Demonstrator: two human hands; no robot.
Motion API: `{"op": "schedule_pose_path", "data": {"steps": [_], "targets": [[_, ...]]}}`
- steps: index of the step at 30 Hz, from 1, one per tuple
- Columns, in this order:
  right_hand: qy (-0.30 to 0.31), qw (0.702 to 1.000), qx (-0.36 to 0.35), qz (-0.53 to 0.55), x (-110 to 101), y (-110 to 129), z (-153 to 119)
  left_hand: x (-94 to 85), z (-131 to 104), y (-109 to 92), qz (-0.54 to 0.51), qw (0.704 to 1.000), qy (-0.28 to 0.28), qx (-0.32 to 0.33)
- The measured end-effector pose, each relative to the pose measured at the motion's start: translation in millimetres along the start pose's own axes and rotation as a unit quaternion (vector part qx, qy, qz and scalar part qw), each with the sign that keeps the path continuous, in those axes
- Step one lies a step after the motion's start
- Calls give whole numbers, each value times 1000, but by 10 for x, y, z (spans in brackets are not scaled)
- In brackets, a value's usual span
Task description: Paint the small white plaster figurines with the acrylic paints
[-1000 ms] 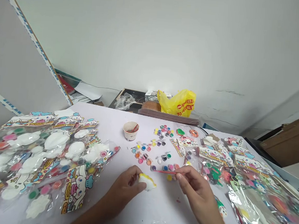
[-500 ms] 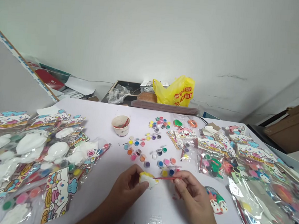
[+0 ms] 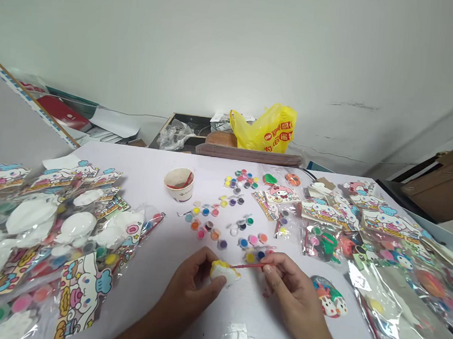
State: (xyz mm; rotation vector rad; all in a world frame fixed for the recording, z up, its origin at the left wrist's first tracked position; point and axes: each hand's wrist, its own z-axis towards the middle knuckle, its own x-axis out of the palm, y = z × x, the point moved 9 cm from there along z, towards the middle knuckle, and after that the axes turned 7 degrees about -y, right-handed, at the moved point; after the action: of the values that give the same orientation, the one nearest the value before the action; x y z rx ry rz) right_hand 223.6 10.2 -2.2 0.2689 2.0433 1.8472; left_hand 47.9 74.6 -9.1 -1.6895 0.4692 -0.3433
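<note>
Between the thumb and fingers of my left hand (image 3: 197,282) is a small white plaster figure (image 3: 224,275), its upper edge painted yellow. My right hand (image 3: 293,289) pinches a thin red paintbrush (image 3: 256,266), whose tip meets the yellow edge at the figure's right side. Just beyond my hands lie strips of small paint pots (image 3: 253,240) in many colours, one with yellow and dark blue pots (image 3: 251,256) close to my right fingertips. A painted piece with two white faces (image 3: 330,298) rests to the right of my right hand.
A paper cup (image 3: 180,184) with a red brush in it stands at the back left of the table. Bagged white plaster figures (image 3: 32,217) cover the left side, and packaged kits (image 3: 325,216) crowd the right. Behind the table is a yellow plastic bag (image 3: 266,131).
The camera view has shifted slightly. My right hand has raised the brush's handle a little, tilting it more, while the tip stays at the figure's edge. My left hand keeps its hold.
</note>
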Motion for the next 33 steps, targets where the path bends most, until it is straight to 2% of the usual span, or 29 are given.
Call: {"op": "schedule_pose_path", "data": {"steps": [19,33], "targets": [[-1,998,-11,-57,1,43,-14,-12,10,-16,15,1000,-13,5],[1,998,-13,-56,0,14,-25,-17,2,-3,7,1000,-14,3]]}}
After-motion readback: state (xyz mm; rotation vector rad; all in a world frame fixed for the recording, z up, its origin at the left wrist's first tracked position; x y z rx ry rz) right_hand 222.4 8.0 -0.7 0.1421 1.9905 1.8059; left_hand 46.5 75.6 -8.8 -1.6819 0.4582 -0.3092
